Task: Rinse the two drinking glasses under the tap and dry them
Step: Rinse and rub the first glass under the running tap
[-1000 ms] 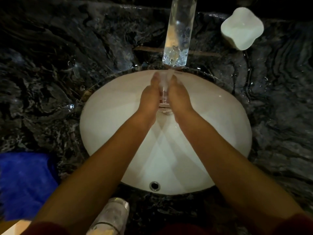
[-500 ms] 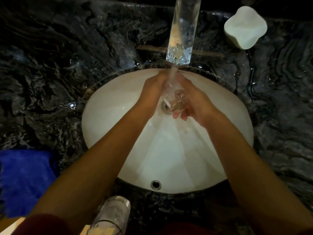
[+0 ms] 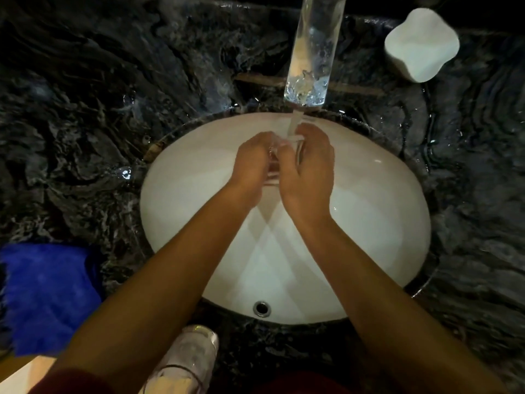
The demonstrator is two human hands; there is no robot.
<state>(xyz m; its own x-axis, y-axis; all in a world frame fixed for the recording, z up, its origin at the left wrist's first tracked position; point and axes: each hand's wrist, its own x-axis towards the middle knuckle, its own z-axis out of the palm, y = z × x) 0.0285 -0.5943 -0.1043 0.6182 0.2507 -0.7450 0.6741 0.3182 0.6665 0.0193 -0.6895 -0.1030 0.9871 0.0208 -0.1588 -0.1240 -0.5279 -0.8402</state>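
A clear drinking glass (image 3: pixel 279 155) sits between my two hands over the white basin (image 3: pixel 377 211), mostly hidden by them. Water runs into it from the glass-like tap spout (image 3: pixel 311 52) above. My left hand (image 3: pixel 251 166) wraps its left side and my right hand (image 3: pixel 308 169) clasps its right side, fingers over the rim. A second glass (image 3: pixel 187 362) stands on the counter at the near edge, partly behind my left forearm.
Dark marbled stone counter (image 3: pixel 85 109) surrounds the basin, wet in spots. A blue cloth (image 3: pixel 45 294) lies at the near left. A white lobed dish (image 3: pixel 420 44) sits at the far right. An overflow hole (image 3: pixel 261 308) is in the basin's near wall.
Half a second ago the glass lay tilted with its mouth toward me; both hands have since closed around it, holding it more upright under the stream.
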